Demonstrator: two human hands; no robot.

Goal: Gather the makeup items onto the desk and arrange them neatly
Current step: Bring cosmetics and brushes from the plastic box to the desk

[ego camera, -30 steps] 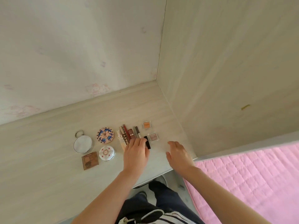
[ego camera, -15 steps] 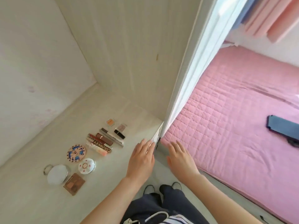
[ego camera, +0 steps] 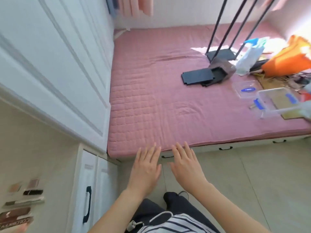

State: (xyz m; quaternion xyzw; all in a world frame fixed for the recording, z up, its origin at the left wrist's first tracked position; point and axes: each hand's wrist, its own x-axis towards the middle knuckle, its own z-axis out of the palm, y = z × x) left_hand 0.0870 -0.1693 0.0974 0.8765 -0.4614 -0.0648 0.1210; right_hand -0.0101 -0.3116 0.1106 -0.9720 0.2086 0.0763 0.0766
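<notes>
My left hand (ego camera: pixel 146 167) and my right hand (ego camera: pixel 186 165) hover side by side, fingers straight and spread, holding nothing, over the floor in front of the pink bed's near edge. The makeup items lie in a row on the pale desk (ego camera: pixel 50 165) at the bottom left: two small eyeshadow squares (ego camera: pixel 15 188), a black lipstick (ego camera: pixel 33 192), a silver-capped pencil (ego camera: pixel 23 202) and brown tubes (ego camera: pixel 16 214). The rest of the row is cut off by the frame's edge.
A pink quilted bed (ego camera: pixel 168 98) fills the middle. On its right side lie a black flat case (ego camera: pixel 198 76), clear plastic boxes (ego camera: pixel 276 103), an orange bag (ego camera: pixel 289 61) and a black rack's legs (ego camera: pixel 220 52). White wardrobe doors (ego camera: pixel 58 64) rise on the left; the desk's drawer handle (ego camera: pixel 88 204) is below.
The view has swung right, from the desk to the bed. Both hands left the makeup row and now hover before the bed's edge, still holding nothing.
</notes>
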